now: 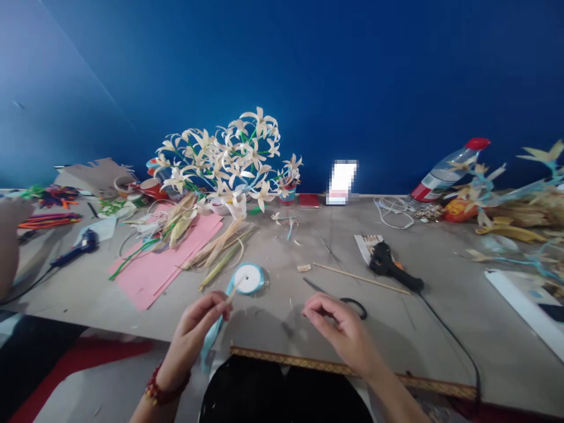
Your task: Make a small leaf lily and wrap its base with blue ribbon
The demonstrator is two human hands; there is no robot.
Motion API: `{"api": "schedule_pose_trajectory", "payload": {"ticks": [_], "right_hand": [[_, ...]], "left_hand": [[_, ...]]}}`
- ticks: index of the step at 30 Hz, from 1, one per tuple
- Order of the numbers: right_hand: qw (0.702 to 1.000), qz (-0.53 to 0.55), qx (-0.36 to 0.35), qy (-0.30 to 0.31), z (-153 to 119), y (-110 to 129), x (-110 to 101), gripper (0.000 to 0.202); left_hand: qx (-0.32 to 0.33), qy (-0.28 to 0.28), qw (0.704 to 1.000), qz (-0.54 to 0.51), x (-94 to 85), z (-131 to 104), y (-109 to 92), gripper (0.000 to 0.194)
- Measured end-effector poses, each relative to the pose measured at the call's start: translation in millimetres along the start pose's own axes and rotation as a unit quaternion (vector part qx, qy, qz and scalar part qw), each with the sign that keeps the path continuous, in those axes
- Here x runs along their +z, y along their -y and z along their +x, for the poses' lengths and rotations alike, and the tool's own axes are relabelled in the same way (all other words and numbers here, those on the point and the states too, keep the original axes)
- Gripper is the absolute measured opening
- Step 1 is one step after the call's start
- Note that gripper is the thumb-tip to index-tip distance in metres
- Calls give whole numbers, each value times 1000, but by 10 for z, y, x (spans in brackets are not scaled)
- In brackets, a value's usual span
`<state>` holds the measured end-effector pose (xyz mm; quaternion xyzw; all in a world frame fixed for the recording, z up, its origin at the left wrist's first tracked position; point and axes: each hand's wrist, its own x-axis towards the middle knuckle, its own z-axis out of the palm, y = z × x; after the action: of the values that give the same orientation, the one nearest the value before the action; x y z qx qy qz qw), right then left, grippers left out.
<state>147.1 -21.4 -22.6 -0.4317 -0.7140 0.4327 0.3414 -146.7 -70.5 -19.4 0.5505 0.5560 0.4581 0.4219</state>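
Observation:
My left hand, with a beaded bracelet at the wrist, pinches a thin pale strip that points up and away. Just behind it lies a roll of light blue ribbon, whose loose tail runs down past my left fingers over the table edge. My right hand is held apart from the left, thumb and fingers brought together; whatever is between them, if anything, is too small to tell. Beside the right hand lie scissors, their handles partly behind it.
White husk-like flowers stand at the back. Pink paper and dry husks lie left. A black glue gun, a thin stick and a bottle are right. Another person's arm reaches in at far left, near a blue glue gun.

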Motion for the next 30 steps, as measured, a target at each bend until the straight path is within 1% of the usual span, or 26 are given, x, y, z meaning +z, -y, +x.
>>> {"api": "schedule_pose_trajectory", "payload": {"ticks": [2, 4, 6, 8, 9, 11, 13, 14, 15, 17, 18, 21, 23, 25, 27, 29, 30], "right_hand": [[999, -44, 5, -3, -16, -40, -23, 22], [997, -78, -5, -3, -38, -62, -46, 21], [995, -101, -18, -6, -69, -83, -75, 21], [993, -118, -26, -11, -109, -121, -112, 21], [992, -124, -26, -14, -129, -146, -132, 21], [990, -135, -20, -25, -166, -205, -168, 20], [989, -142, -14, -37, -188, -252, -189, 19], [989, -143, -13, -41, -191, -265, -191, 20], [989, -143, -14, -44, -191, -268, -189, 20], [988, -145, -20, -49, -185, -248, -176, 22], [987, -149, -24, -51, -183, -230, -168, 22], [984, -160, -44, -63, -201, -185, -157, 23], [982, -162, -56, -73, -232, -192, -169, 23], [982, -159, -60, -85, -265, -225, -190, 22], [983, -147, -54, -98, -284, -257, -205, 22], [984, -127, -40, -117, -282, -256, -191, 22], [985, -113, -36, -125, -275, -234, -166, 22]], "left_hand": [[17, -30, 997, 75, -117, 24, 52, 23], [53, -36, 987, 147, -198, 69, 90, 17], [90, -15, 974, 209, -287, 121, 105, 15], [105, 20, 957, 271, -412, 171, 87, 17], [103, 40, 945, 309, -485, 198, 67, 18], [91, 64, 907, 406, -620, 277, 10, 20], [91, 34, 860, 501, -692, 413, -48, 22], [102, 9, 842, 530, -692, 511, -68, 24], [121, -11, 833, 540, -666, 627, -79, 26], [162, -8, 836, 524, -556, 904, -68, 26], [180, -6, 833, 524, -486, 1053, -49, 27], [204, 2, 801, 563, -294, 1451, 31, 28], [214, 9, 794, 568, -225, 1622, 67, 22], [227, 10, 795, 563, -204, 1693, 71, 20], [237, -7, 796, 556, -204, 1662, 44, 23], [256, -66, 808, 526, -183, 1536, -8, 24], [275, -112, 818, 493, -154, 1440, -41, 22]]}}
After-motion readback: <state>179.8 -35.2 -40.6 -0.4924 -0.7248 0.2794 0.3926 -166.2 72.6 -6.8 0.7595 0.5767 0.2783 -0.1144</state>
